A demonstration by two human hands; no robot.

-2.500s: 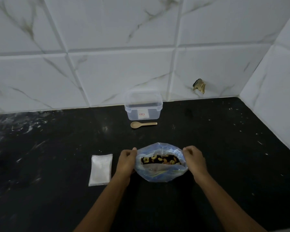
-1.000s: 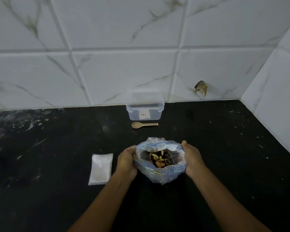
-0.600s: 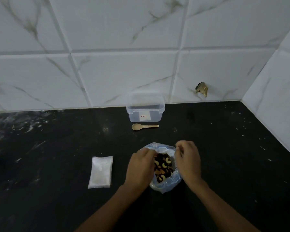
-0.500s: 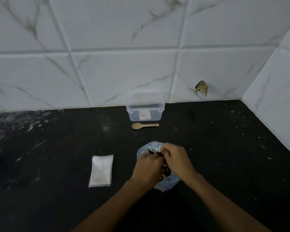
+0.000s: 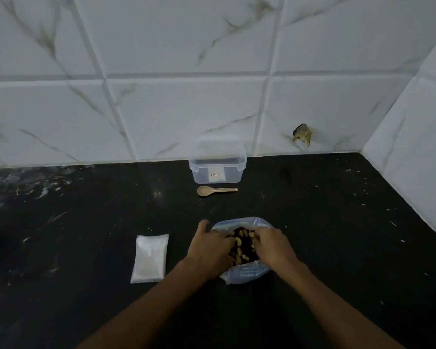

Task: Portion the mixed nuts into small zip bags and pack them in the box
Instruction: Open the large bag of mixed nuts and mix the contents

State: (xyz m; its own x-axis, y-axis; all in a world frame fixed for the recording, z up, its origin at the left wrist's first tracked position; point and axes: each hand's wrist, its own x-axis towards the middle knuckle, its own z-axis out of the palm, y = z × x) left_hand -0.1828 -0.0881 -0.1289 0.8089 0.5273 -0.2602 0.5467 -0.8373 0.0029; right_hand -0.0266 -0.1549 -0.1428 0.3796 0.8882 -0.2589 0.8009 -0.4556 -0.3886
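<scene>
White tiled wall (image 5: pixel 186 109) behind, black counter (image 5: pixel 337 235) below. On counter, near front: blue nut bag (image 5: pixel 247 273), mouth held wide by left hand (image 5: pixel 209 248) and right hand (image 5: pixel 272 245), each gripping a rim. Far back by wall: clear box (image 5: pixel 218 162). Left of bag: small zip bags (image 5: pixel 151 258). Just before box: little spoon (image 5: pixel 215 190).

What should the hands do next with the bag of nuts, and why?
Probably let go with the right hand and reach for the spoon. Both hands grip the rim of the nut bag, its mouth is open with nuts showing, and the small zip bags lie untouched beside it.
</scene>
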